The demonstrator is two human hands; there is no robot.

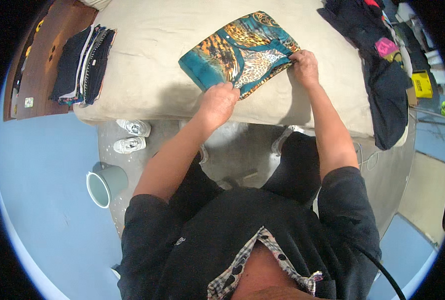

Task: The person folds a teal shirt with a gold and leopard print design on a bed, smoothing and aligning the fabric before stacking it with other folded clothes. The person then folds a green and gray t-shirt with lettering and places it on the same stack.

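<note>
A folded teal, orange and black shirt (pixel 222 56) with an animal print lies on the cream-covered bed (pixel 143 75). Its open neckline faces up, edged in a teal band, with a leopard-print lining showing inside. At the near edge, my left hand (pixel 220 102) grips the cloth beside the neckline, fingers curled over it. My right hand (pixel 305 67) pinches the opposite corner at the right end of the neckline. Between the two hands the edge of the cloth is stretched out. The fingertips of both hands are partly hidden by the fabric.
A stack of folded clothes (pixel 85 65) sits at the bed's left, against a brown wooden panel (pixel 38 71). Dark garments (pixel 383 90) are draped over the right side. White sneakers (pixel 130 144) and a pale green bucket (pixel 106 183) stand on the floor at left.
</note>
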